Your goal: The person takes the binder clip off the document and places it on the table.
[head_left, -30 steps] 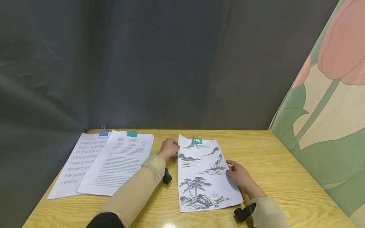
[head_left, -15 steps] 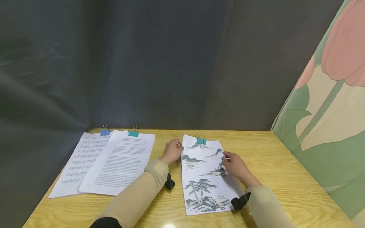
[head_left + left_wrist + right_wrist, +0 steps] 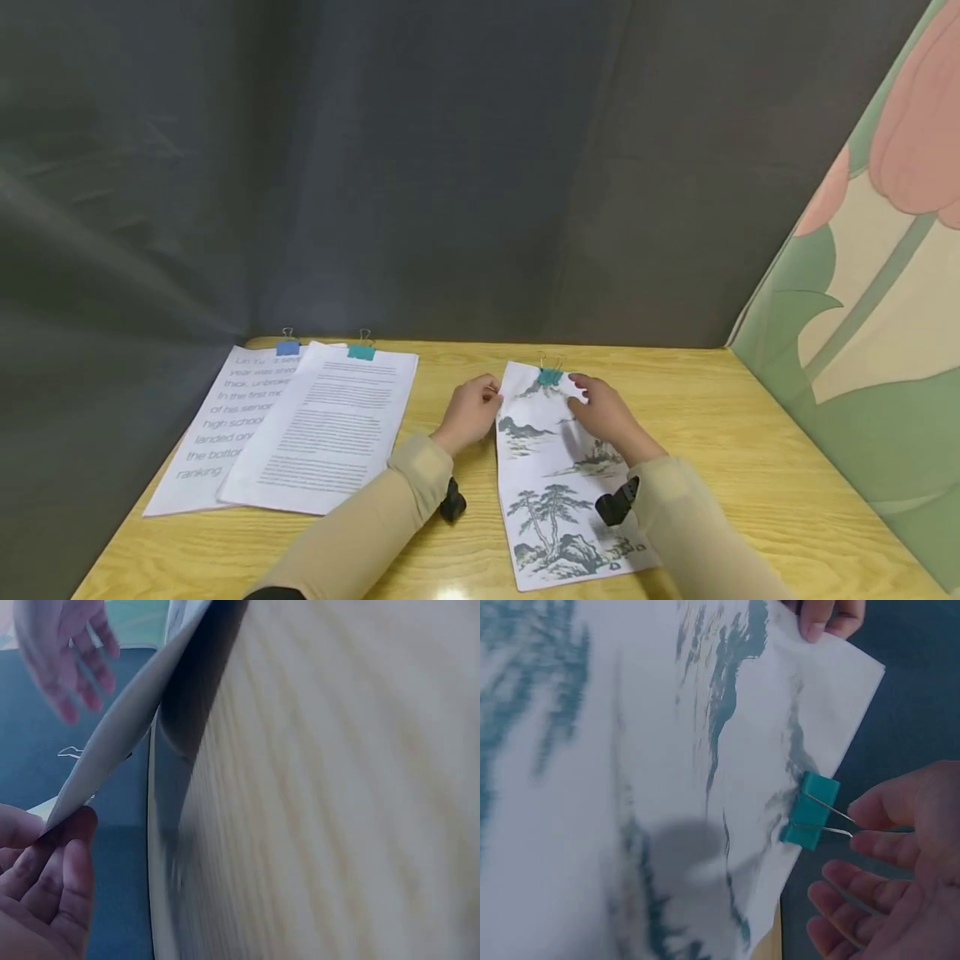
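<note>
Holding illustrated paper (image 3: pixel 562 473) by its edge is the left hand (image 3: pixel 471 412).

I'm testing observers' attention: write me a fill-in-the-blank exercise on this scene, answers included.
The landscape pages are pinched by the person's ____ hand.
The leftmost clip is coloured ____.
The head view shows ____ binder clips.
The lowest word on the large-print page is ____.
Answers: left; blue; three; ranking.
</note>
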Demonstrator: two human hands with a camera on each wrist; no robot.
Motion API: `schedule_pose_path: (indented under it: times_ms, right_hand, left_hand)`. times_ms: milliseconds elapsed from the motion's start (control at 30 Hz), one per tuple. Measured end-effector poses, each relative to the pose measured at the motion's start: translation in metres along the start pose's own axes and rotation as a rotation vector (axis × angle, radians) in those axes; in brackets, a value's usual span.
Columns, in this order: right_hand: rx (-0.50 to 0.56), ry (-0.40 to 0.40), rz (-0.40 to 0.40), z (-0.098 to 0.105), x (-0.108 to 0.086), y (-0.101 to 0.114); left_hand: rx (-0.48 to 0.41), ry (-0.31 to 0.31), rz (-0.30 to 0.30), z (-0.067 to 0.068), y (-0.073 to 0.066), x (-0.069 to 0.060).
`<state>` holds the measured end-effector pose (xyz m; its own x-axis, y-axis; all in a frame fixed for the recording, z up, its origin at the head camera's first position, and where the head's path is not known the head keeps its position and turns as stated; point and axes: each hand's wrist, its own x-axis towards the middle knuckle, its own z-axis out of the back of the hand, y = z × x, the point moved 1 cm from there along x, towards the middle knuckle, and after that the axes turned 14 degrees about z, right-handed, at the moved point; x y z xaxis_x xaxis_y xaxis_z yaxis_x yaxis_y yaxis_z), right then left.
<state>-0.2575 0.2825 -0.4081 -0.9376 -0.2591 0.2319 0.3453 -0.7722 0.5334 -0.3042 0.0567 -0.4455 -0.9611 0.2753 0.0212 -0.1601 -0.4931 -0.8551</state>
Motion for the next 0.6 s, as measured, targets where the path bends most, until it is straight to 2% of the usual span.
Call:
schedule_pose_path:
  times_ms: [167, 433, 467, 600]
  right_hand:
    - [-0.045, -0.027, 0.079, 0.007, 0.020, 0.003]
    - [-0.023, -0.100, 0.065, 0.021, 0.036, -0.003]
    - [-0.013, -0.095, 0.084, 0.024, 0.038, -0.004]
    - [0.005, 0.029, 0.139, 0.032, 0.041, -0.007]
  left_hand:
    - [-0.001, -0.014, -0.028, -0.002, -0.003, -0.006]
    - [-0.015, -0.029, -0.053, 0.002, 0.001, -0.011]
    - [-0.013, -0.030, -0.058, 0.002, 0.002, -0.011]
    - [-0.015, -0.032, -0.062, 0.006, 0.005, -0.010]
